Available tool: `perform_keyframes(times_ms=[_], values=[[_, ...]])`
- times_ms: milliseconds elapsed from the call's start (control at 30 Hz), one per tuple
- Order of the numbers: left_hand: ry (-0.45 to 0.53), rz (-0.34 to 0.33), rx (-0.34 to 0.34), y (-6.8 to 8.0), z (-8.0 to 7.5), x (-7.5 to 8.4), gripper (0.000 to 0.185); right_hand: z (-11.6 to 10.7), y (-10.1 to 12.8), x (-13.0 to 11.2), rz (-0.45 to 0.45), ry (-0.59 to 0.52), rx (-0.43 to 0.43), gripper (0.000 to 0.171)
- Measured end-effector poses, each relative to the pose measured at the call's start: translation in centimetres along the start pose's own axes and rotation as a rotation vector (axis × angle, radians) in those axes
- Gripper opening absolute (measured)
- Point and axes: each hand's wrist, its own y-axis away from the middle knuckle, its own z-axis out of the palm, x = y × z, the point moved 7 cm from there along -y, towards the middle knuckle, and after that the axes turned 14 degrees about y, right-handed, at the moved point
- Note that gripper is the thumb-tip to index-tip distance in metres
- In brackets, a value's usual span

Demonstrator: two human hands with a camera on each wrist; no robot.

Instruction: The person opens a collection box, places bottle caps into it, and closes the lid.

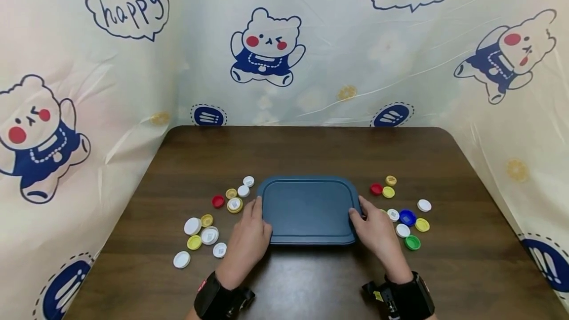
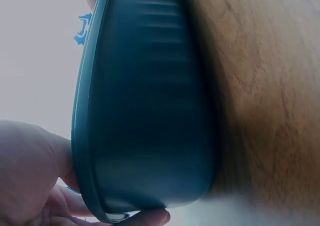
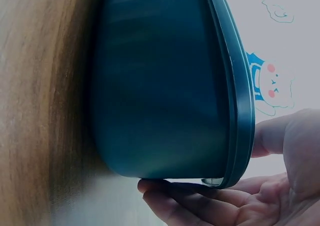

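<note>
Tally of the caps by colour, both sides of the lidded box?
White caps: 9
Yellow caps: 7
Red caps: 2
Blue cap: 1
Green cap: 1
Total: 20 caps, 11 left of the box and 9 right.

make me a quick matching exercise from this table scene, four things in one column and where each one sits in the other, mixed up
Things:
1. dark blue container
2. blue cap
3. green cap
4. left hand

Places:
A. nearest cap in the right cluster
B. middle of the table, between both hands
C. at the container's left edge
D. right cluster, beside white caps

Pairs: 1-B, 2-D, 3-A, 4-C
</note>
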Motion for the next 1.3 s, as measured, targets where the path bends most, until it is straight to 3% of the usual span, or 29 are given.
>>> perform_keyframes(times_ms=[867, 1300], values=[[0.018, -0.021, -0.022, 0.3, 0.1, 0.1, 0.058, 0.5, 1.0, -0.1, 0.046, 0.068, -0.003, 0.065], [0.001, -0.037, -0.012, 0.8, -0.3, 0.4, 0.058, -0.6, 1.9, -1.8, 0.063, 0.108, 0.072, 0.067]])
